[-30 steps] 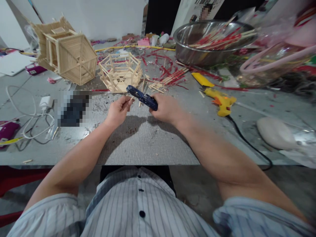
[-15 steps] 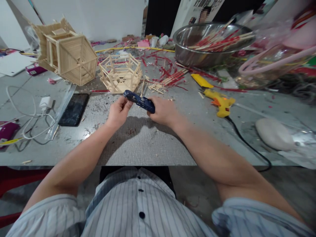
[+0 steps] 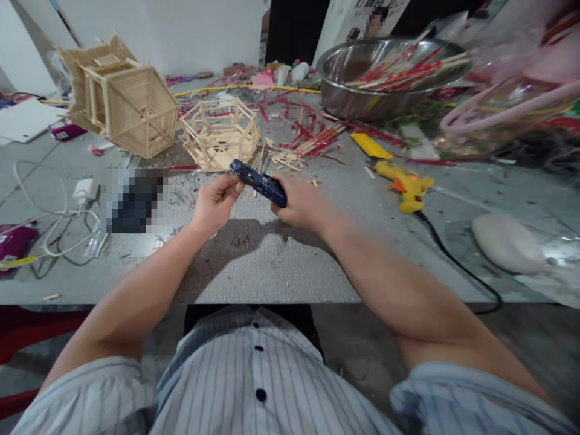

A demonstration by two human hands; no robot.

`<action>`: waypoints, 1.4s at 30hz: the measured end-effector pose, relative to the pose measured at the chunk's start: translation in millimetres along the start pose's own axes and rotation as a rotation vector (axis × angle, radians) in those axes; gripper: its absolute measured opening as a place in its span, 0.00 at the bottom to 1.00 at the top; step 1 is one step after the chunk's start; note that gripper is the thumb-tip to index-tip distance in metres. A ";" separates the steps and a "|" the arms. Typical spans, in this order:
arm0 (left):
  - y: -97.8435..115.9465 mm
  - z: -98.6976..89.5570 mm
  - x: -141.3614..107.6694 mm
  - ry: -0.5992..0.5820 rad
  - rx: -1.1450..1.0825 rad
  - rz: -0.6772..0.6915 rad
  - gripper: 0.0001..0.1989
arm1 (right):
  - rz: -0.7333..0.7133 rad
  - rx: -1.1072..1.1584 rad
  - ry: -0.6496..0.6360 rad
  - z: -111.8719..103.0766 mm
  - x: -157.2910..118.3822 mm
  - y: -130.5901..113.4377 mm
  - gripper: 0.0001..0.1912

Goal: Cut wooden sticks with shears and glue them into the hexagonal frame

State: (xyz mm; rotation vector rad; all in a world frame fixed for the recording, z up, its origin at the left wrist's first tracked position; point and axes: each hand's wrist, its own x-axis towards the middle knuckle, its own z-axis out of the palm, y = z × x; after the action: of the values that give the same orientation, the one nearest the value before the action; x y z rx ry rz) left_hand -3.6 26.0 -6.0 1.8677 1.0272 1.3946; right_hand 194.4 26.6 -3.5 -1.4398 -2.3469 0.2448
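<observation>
My right hand (image 3: 299, 202) is wrapped round a dark blue hand tool (image 3: 260, 183) with pale specks on it; its exact kind does not show. The tool slants up and left, above the grey tabletop. My left hand (image 3: 215, 204) is closed in a pinch at the tool's far end, and whatever lies between its fingertips is hidden. Just beyond both hands stands a hexagonal frame of thin wooden sticks (image 3: 222, 136). Short pieces of wooden stick (image 3: 290, 160) lie to the right of that frame.
A larger stick-built model (image 3: 140, 112) lies tipped at the back left. A pixelated dark phone (image 3: 136, 202) and a white charger (image 3: 85, 190) lie left. On the right are a yellow glue gun (image 3: 405, 186), its black cord, and a metal basin (image 3: 367, 106) with red-and-wood sticks.
My left hand has shifted slightly left. The blue tool has tilted a little, its far end rising. My right hand keeps its hold with scarcely any movement.
</observation>
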 end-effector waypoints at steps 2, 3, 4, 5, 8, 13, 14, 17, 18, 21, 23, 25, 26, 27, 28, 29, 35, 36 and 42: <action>3.4 -0.2 0.5 -0.024 -0.017 -0.009 0.18 | -0.010 0.012 0.003 -0.2 0.1 1.0 0.29; 4.5 -0.4 0.6 -0.033 -0.034 -0.007 0.19 | -0.015 0.019 0.006 -0.2 0.1 1.7 0.30; 5.0 -0.5 0.6 -0.043 -0.056 -0.004 0.19 | -0.023 0.026 0.010 0.0 0.1 2.4 0.30; 5.1 -0.8 0.7 -0.055 -0.085 0.000 0.20 | -0.031 0.032 0.015 0.2 0.1 3.1 0.30; 4.4 -2.4 1.1 -0.108 -0.167 -0.020 0.21 | -0.044 0.040 0.019 0.2 -0.2 4.3 0.31; 5.9 -5.3 2.0 -0.187 -0.226 -0.089 0.23 | -0.033 0.032 -0.009 -2.9 -0.8 2.4 0.31; 6.2 -5.5 2.1 -0.193 -0.234 -0.092 0.23 | -0.029 0.028 -0.014 -3.8 -0.9 1.7 0.31; 5.4 -5.6 1.9 -0.195 -0.238 -0.111 0.23 | -0.012 0.009 -0.028 -6.3 -1.2 -0.6 0.30; 4.7 -5.5 1.8 -0.194 -0.232 -0.124 0.22 | -0.007 0.000 -0.030 -6.8 -1.3 -1.2 0.30; 2.8 -4.7 1.3 -0.189 -0.235 -0.150 0.21 | 0.002 -0.027 -0.030 -7.1 -1.5 -1.9 0.28; 3.0 -4.0 1.3 -0.193 -0.269 -0.148 0.21 | 0.001 -0.042 -0.025 -6.3 -1.6 -1.6 0.27; 4.4 -3.4 1.7 -0.199 -0.315 -0.130 0.21 | -0.005 -0.055 -0.012 -5.1 -1.6 -1.2 0.26; 5.3 -3.4 2.0 -0.202 -0.332 -0.119 0.22 | -0.006 -0.062 -0.004 -4.4 -1.6 -1.1 0.26; 6.1 -3.4 2.5 -0.204 -0.345 -0.107 0.22 | -0.005 -0.070 0.005 -3.7 -1.5 -1.2 0.25; 6.8 -3.6 3.0 -0.205 -0.352 -0.096 0.22 | 0.000 -0.079 0.014 -3.1 -1.3 -1.5 0.25; 7.2 -3.9 3.5 -0.204 -0.356 -0.086 0.22 | 0.006 -0.088 0.019 -2.6 -1.1 -2.0 0.24; 5.9 -4.6 4.6 -0.172 -0.330 -0.051 0.20 | 0.054 -0.122 0.006 -2.8 -0.2 -6.8 0.21; 5.6 -4.3 4.4 -0.164 -0.319 -0.054 0.20 | 0.063 -0.124 0.000 -3.2 -0.2 -7.5 0.21; 4.6 -2.9 4.0 -0.133 -0.283 -0.070 0.21 | 0.095 -0.127 -0.033 -5.0 0.0 -9.5 0.20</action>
State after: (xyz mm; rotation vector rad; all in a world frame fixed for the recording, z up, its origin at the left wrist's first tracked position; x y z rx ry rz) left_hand -4.7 27.0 0.6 1.6760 0.7775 1.2822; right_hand 188.6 21.9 4.3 -1.6206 -2.3609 0.1471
